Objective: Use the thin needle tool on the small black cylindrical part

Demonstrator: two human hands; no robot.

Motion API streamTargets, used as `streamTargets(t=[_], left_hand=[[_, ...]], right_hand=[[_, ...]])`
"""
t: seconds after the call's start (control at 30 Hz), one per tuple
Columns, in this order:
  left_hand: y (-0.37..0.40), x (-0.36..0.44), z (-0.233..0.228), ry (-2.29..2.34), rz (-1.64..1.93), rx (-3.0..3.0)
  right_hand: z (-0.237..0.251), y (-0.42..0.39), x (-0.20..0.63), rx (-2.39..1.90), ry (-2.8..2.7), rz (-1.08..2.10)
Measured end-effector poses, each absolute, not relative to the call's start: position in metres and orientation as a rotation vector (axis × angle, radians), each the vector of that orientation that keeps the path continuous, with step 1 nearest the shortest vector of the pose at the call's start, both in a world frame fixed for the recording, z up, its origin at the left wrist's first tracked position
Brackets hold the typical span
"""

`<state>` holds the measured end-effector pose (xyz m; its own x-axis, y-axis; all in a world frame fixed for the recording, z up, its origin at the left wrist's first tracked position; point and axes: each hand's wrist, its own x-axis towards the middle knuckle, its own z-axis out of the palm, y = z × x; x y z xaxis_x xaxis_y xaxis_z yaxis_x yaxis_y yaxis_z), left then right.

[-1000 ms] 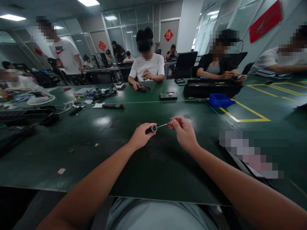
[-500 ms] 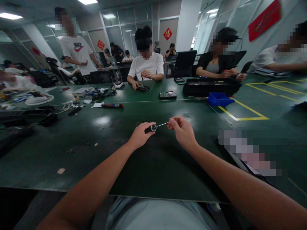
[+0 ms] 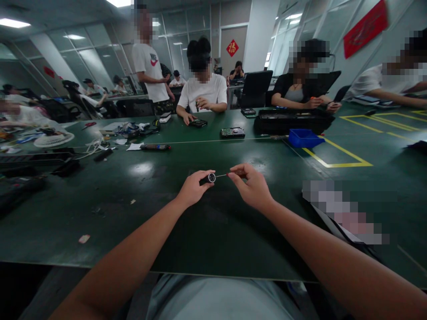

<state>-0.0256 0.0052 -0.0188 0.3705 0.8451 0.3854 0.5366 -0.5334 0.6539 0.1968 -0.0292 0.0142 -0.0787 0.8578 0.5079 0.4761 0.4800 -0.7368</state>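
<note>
- Right hand (image 3: 254, 187): fingers pinching a thin screwdriver (image 3: 221, 175) by its reddish handle
- Left hand (image 3: 192, 189): thumb and fingers clamped round a black cylinder (image 3: 203, 181), held over the green table (image 3: 213, 240)
- Shaft reaches its end, can't tell if seated
- Looks like mid-screwdriving imo; next turn wants steady alignment

The left grip (image 3: 192, 188) holds a black cylinder (image 3: 205, 179) and the right grip (image 3: 252, 186) a thin-shafted tool (image 3: 239, 173) pointing toward it.

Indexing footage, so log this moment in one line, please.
left hand: holds silver-rimmed black cylinder | right hand: holds screwdriver pointed toward rim | blue bin on green table
</note>
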Motion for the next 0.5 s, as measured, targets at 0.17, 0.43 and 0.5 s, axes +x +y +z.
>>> streamTargets(t=[0.17,0.43,0.5], left_hand=[[0.0044,-0.0243,-0.0180,1.195,0.982,2.229],[0.0030,-0.0233,-0.0168,1.189,0.952,2.254],[0.0035,-0.0238,-0.0167,1.196,0.965,2.247]], right_hand=[[0.0170,-0.0326,0.1963,-1.098,-1.820,0.437],[0.0196,-0.0345,0.1942,-1.217,-1.816,0.404],[0.0190,-0.0350,0.1942,-1.179,-1.842,0.378]])
